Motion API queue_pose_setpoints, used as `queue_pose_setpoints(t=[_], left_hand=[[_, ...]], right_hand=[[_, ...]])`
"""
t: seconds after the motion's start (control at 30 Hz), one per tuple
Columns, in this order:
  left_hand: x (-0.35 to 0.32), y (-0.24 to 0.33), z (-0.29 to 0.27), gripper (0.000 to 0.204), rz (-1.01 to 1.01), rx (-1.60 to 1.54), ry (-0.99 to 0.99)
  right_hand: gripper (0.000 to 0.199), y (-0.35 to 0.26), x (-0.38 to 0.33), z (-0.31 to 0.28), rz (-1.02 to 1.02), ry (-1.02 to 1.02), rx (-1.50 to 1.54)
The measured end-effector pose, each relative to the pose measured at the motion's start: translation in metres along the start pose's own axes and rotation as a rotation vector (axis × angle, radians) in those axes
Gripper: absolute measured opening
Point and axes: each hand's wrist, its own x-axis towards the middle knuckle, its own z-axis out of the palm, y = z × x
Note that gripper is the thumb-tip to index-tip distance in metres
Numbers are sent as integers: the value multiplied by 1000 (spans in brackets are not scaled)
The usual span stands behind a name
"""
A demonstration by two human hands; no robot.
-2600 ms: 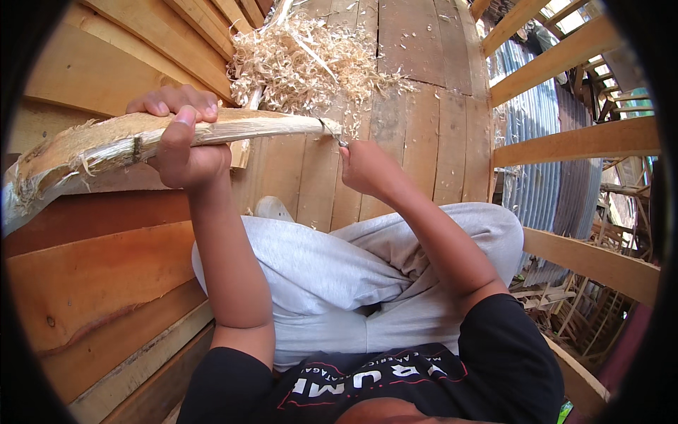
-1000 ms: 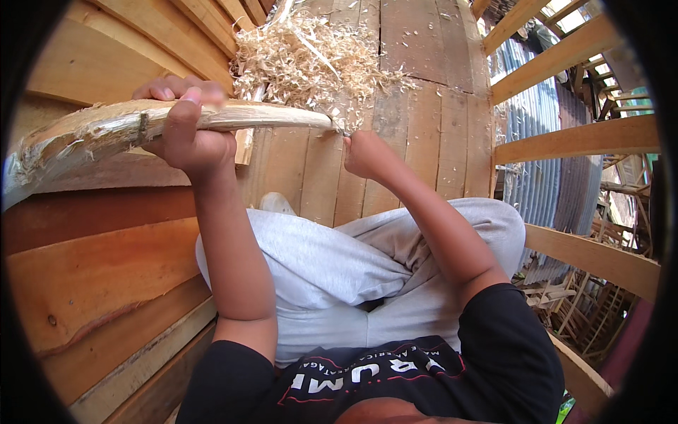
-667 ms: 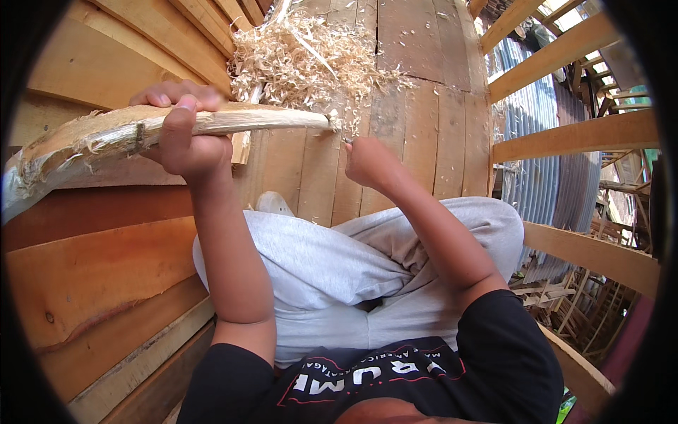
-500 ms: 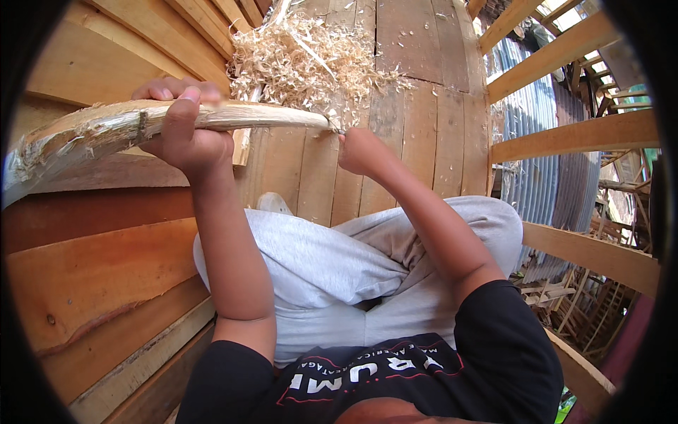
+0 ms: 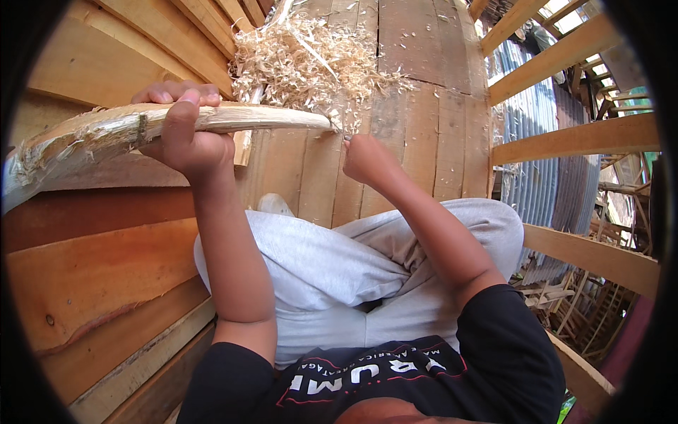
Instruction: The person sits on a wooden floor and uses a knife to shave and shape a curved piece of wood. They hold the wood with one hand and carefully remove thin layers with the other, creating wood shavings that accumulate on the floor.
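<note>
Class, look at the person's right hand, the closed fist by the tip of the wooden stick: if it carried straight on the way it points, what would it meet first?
Probably the tip of the wooden stick, just above the right hand; beyond lies the pile of wood shavings. Depth is hard to judge.

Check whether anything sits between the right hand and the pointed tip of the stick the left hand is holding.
Nothing visible does. The right hand is a closed fist just below and right of the tip of the stick, with only bare floor planks behind the gap. The left hand grips the stick mid-length. The shavings pile lies farther off.
</note>
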Motion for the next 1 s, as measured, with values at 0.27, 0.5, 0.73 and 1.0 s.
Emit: queue_pose_setpoints(t=[0.27, 0.5, 0.73, 1.0], left_hand=[[-7, -7, -1, 28, 45, -98, -130], [-1, -5, 2, 27, 40, -84, -71], [-5, -6, 0, 27, 53, -86, -69], [0, -7, -2, 27, 75, -78, -86]], right_hand=[[24, 25, 31, 18, -35, -46, -63], [24, 26, 26, 16, 19, -47, -22], [22, 19, 27, 14, 7, -44, -1], [23, 30, 20, 24, 2, -25, -43]])
